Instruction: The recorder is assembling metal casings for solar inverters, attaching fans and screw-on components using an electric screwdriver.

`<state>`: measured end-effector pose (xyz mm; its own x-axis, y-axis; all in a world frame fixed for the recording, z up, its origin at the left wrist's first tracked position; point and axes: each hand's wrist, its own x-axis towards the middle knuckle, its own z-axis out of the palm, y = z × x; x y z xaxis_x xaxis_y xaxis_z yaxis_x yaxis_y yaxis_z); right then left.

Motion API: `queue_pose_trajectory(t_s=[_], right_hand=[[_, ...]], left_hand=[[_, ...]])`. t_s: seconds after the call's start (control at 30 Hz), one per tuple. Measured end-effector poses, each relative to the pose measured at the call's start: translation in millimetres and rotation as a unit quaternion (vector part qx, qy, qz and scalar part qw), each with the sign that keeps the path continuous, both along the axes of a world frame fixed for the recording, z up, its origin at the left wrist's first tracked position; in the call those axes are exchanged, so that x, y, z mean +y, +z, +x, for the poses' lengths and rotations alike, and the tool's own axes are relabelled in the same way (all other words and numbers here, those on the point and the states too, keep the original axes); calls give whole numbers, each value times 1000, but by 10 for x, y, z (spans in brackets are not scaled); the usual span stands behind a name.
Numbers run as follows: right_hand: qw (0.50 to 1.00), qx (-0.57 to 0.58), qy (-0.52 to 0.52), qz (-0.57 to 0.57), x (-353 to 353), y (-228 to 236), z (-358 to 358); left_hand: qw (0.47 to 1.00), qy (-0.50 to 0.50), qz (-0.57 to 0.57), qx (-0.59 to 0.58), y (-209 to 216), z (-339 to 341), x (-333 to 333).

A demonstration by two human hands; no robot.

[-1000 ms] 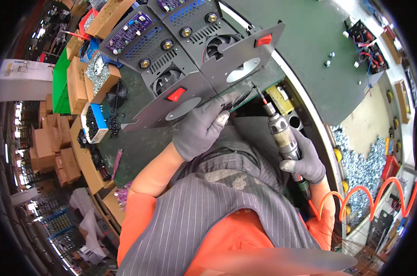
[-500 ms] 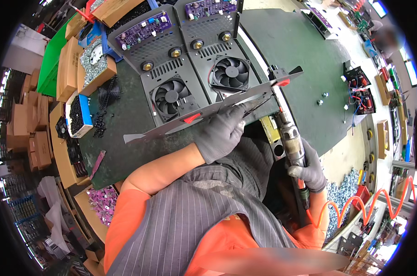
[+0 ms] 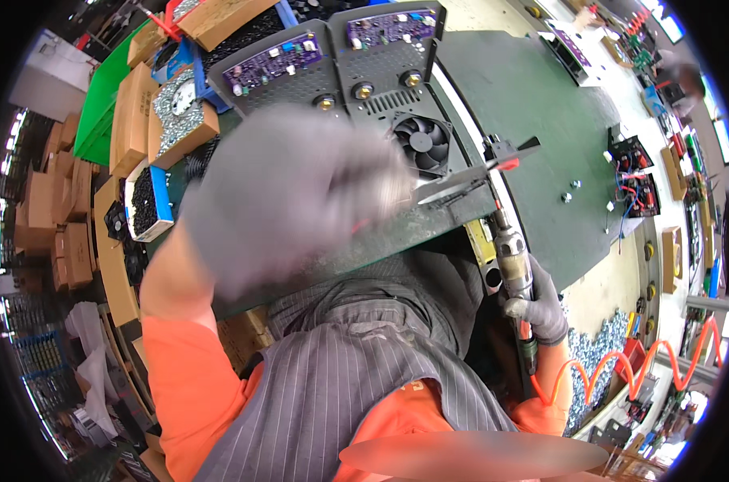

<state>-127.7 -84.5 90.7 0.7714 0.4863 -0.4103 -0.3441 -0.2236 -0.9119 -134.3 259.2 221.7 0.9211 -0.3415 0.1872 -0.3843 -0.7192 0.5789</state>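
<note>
My gloved left hand [image 3: 280,197] is raised close to the camera over the near side of the bench, its fingers smeared by motion. My gloved right hand [image 3: 548,309] is wrapped round an air screwdriver [image 3: 512,261] with an orange coiled hose. The tool's tip points at the right end of a dark metal panel [image 3: 461,178] with a red piece on it. Behind my left hand stand two dark perforated metal housings, each with a purple circuit board [image 3: 276,66]. One black fan [image 3: 421,143] shows on the right housing; my left hand hides much of the left housing.
Cardboard boxes of small metal parts [image 3: 176,120], a green bin [image 3: 103,112] and a tray of black screws [image 3: 146,201] crowd the left. Two loose small parts [image 3: 572,190] lie on the green mat [image 3: 525,96]. Wired black units [image 3: 634,173] sit at the right edge.
My left hand has let go of the panel's middle and moved up and left, closer to the camera. My right hand still holds the screwdriver at the panel's right end.
</note>
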Motion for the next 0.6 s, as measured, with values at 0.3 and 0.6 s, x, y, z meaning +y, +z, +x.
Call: queue_pose_trajectory(t_s=[0.3,0.6], right_hand=[[998,57,-28,25,78,82,-58],[996,80,-28,-4,96,119,1]], left_hand=[[922,116,244,279,-1312,1155,24],[917,92,281,269,-1177,1200,44]])
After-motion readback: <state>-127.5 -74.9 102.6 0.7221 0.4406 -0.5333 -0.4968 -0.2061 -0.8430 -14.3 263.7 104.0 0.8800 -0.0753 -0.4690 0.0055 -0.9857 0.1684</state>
